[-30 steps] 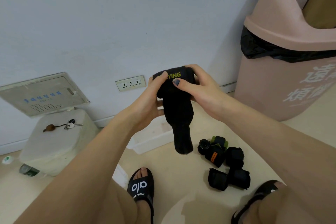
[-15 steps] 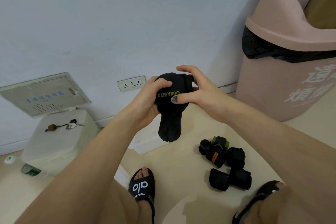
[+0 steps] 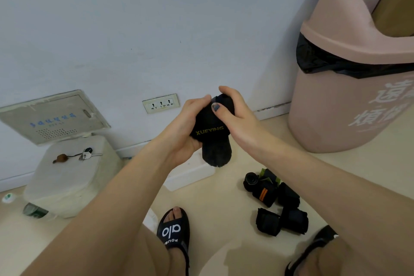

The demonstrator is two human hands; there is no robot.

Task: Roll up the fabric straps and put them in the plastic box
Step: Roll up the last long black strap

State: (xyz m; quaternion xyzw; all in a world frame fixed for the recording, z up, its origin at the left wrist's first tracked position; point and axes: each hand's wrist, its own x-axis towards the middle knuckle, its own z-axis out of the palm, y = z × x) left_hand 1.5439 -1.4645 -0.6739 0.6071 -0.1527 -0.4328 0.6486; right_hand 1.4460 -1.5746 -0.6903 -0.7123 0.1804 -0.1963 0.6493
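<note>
Item: black strap [image 3: 212,132], lettered XUEYING in yellow, held mid-frame above the floor, most of it wound into a roll, a short tail hanging loose below. Left hand [image 3: 179,132]: fingers curled round the left and underside of the roll, thumb on top. Right hand [image 3: 237,114]: thumb pressed on the roll's face, fingers wrapped over the top and far side. Both hands hold the same roll; neither is free. Plastic box [image 3: 192,175]: white, on the floor against the wall, directly under the hands and largely hidden by the left forearm; its contents cannot be told. Other stock: a cluster of rolled straps [image 3: 277,204] on the floor at lower right, one with orange stripes, outside the box. Also present: pink bin [image 3: 349,105] at right with a black liner; white tub [image 3: 74,177] at left with keys [image 3: 86,155] on its lid; wall socket [image 3: 160,103]; black sandal [image 3: 172,231] at bottom centre. Risks, as judged: the loose tail is unsecured, so a slackened thumb could let the outer turns spring open and the roll go soft or telescope sideways; uneven winding of the last turn could leave the edge proud and unfastened. The box is hidden behind the arm, so a blind drop could miss its rim and land on the floor. Rolls on the floor could be overlooked or kicked by the feet.
</note>
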